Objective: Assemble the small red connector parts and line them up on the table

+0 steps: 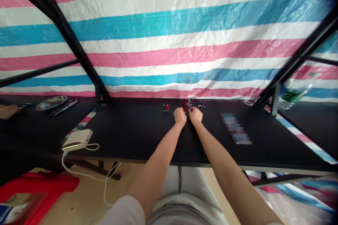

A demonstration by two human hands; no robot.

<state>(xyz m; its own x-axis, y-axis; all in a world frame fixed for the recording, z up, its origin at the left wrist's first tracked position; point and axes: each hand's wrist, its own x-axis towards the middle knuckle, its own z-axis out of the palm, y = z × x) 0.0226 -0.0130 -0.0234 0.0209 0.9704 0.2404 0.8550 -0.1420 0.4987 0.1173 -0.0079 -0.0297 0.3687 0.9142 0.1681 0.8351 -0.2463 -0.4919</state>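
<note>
Both my hands reach to the far part of the black table, close together. My left hand (pixel 180 115) is closed with its fingers curled down, and a bit of red (pixel 184 110) shows at its fingertips. Just to its right, my right hand (pixel 195 115) is closed in a pinch; what it holds is too small to make out. Beyond the fingertips stand a small red cylinder (pixel 185 103) and several small greyish pieces (pixel 189 104). Left of my hands, a small black cylinder (pixel 164 108) and a small red-topped cylinder (pixel 167 107) stand upright. Several tiny shiny pieces (pixel 201 107) lie to the right.
A phone-like blurred object (pixel 236 128) lies right of my arms. At the left edge is a white power-bank-like box (pixel 77 140) with a cable (pixel 87 174) hanging down. Black frame bars (pixel 71 42) flank the table (pixel 126 130). Another person's hand (pixel 9 111) is far left.
</note>
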